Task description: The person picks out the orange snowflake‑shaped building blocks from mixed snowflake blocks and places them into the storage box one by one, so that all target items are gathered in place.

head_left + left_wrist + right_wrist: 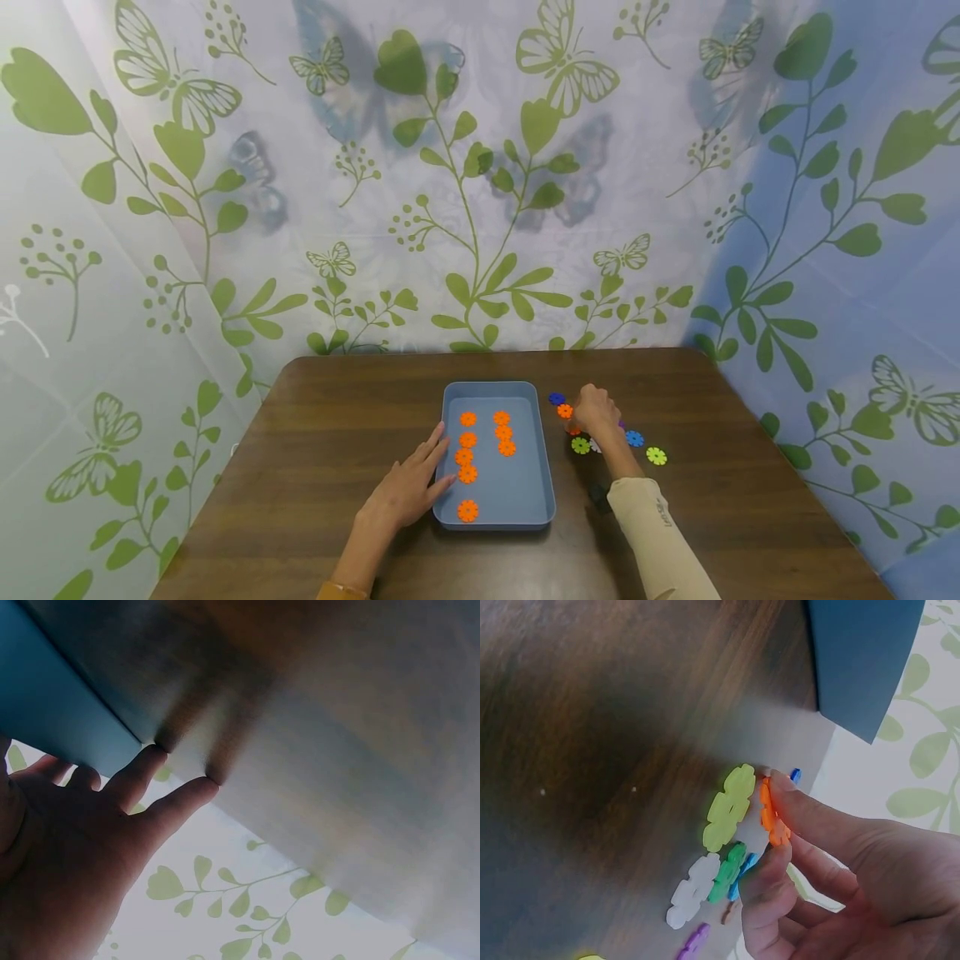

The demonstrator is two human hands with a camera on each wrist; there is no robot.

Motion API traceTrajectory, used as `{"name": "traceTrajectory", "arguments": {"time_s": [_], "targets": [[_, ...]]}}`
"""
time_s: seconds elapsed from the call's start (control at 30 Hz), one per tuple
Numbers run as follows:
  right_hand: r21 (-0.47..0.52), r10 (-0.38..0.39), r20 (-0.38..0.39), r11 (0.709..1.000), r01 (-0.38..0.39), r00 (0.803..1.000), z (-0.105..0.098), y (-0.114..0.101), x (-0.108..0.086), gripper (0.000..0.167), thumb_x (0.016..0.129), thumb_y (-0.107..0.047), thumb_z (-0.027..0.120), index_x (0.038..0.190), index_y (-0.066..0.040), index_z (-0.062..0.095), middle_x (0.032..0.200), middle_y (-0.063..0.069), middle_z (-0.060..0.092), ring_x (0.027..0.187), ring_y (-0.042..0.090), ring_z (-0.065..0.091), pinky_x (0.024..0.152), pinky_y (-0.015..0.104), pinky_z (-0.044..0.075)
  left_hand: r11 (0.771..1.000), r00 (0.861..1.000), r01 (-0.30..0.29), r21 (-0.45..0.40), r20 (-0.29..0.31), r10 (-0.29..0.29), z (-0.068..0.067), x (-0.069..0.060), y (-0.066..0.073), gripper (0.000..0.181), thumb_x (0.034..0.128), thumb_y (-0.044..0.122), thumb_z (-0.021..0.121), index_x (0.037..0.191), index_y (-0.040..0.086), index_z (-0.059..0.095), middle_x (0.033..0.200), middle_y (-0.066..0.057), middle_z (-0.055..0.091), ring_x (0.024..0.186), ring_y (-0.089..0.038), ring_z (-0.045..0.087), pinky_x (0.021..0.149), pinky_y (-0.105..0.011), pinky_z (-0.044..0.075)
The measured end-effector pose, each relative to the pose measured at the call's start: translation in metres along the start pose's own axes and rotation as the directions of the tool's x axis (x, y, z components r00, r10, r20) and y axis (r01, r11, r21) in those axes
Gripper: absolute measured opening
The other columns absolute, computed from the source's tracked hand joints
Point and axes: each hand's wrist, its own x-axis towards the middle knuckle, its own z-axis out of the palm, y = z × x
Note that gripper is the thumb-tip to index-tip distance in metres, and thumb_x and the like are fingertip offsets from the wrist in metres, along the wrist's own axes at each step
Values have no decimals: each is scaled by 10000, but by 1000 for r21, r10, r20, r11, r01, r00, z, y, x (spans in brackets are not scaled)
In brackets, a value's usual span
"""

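A blue-grey tray (517, 500) stands on the table with several orange flower-shaped discs (468, 510) in it, in two rough columns. My left hand (405, 487) lies at the tray's left side, its thumb reaching over the rim. In the left wrist view, the fingers of the left hand (82, 825) are spread against the table and the tray's outer wall. To the right of the tray, my right hand (596, 411) is over loose discs. In the right wrist view, the right hand (840, 877) pinches an orange flower-shaped disc (768, 810) between thumb and finger.
Around the right hand lie a dark blue disc (557, 398), a lime-green disc (581, 446), a blue disc (634, 438) and a yellow-green disc (656, 456). White, green and purple discs (694, 941) show in the right wrist view. A patterned curtain (480, 208) hangs behind the table.
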Motion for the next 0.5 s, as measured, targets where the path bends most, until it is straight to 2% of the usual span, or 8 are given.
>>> {"name": "traceTrajectory", "arguments": {"time_s": [0.33, 0.5], "targets": [[55, -37, -44, 998, 39, 998, -5, 7, -5, 151, 834, -79, 923, 828, -21, 783, 951, 169, 754, 774, 307, 673, 690, 471, 588, 1000, 1000, -15, 6, 10, 15, -1, 1, 2, 697, 1110, 416, 608, 1680, 85, 383, 1805, -82, 196, 1561, -446, 386, 1108, -845, 321], [90, -38, -35, 995, 42, 999, -11, 3, -8, 160, 885, -44, 869, 745, -42, 790, 898, 139, 772, 741, 285, 687, 606, 399, 554, 1000, 1000, -10, 17, 6, 10, -1, -1, 0, 693, 1110, 408, 611, 1681, 89, 382, 1804, -78, 202, 1559, -438, 392, 1111, -838, 326]]}}
